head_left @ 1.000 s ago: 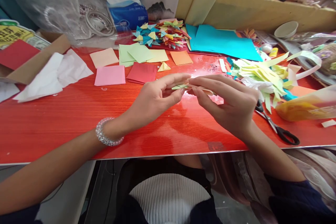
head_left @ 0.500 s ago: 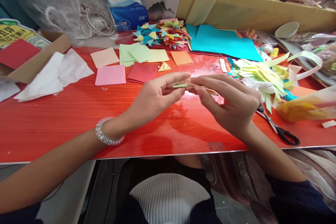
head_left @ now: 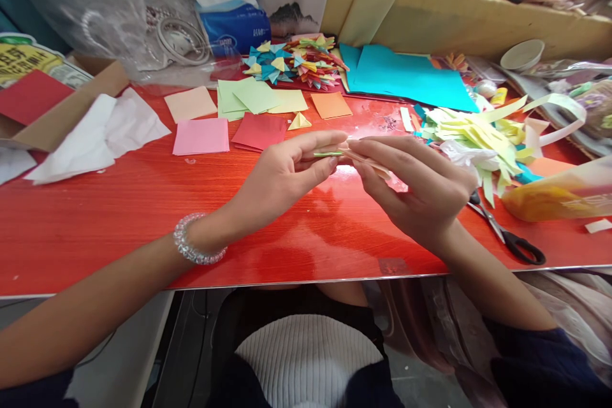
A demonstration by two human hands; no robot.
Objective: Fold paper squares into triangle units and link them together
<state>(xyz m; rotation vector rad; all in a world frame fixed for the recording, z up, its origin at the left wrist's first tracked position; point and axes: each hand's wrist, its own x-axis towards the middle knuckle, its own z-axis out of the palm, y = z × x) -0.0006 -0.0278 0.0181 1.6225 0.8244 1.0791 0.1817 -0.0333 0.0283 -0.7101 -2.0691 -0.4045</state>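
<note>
Above the red table (head_left: 296,236), my left hand (head_left: 296,166) pinches a folded green paper piece (head_left: 326,154), seen nearly edge-on. My right hand (head_left: 411,178) is closed on a folded pale peach paper piece (head_left: 370,163) right beside it. The two papers meet between my fingertips; whether one is tucked into the other is hidden. Just behind my left hand lie a small folded yellow paper piece (head_left: 299,121) and a stack of red paper squares (head_left: 261,131).
Pink squares (head_left: 201,136), green squares (head_left: 248,97) and an orange square (head_left: 331,105) lie behind. Folded pieces (head_left: 296,64) are heaped at the back beside blue sheets (head_left: 406,76). Scissors (head_left: 507,236) and paper strips (head_left: 478,134) lie at right; crumpled tissue (head_left: 105,134) at left.
The peach paper in my right hand has tilted slightly, and the green paper now shows a thinner edge. Both hands stay almost in the same place.
</note>
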